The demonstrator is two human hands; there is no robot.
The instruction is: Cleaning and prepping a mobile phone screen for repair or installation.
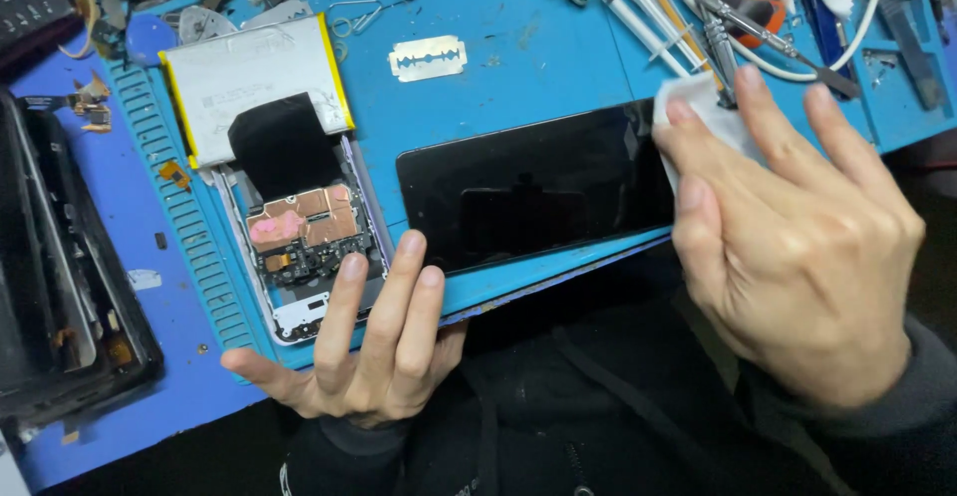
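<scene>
A black phone screen panel lies glass-up on a blue work mat. My right hand presses a white wipe flat onto the panel's right end. My left hand rests at the mat's near edge, fingers spread, fingertips touching the panel's lower left corner. Left of the panel lies an opened phone body with its circuit board exposed and a silver battery with yellow edges folded up above it.
A razor blade lies behind the panel. Tweezers, tools and white cables crowd the back right. A black tray-like frame sits at far left, with small parts and a keypad device at back left.
</scene>
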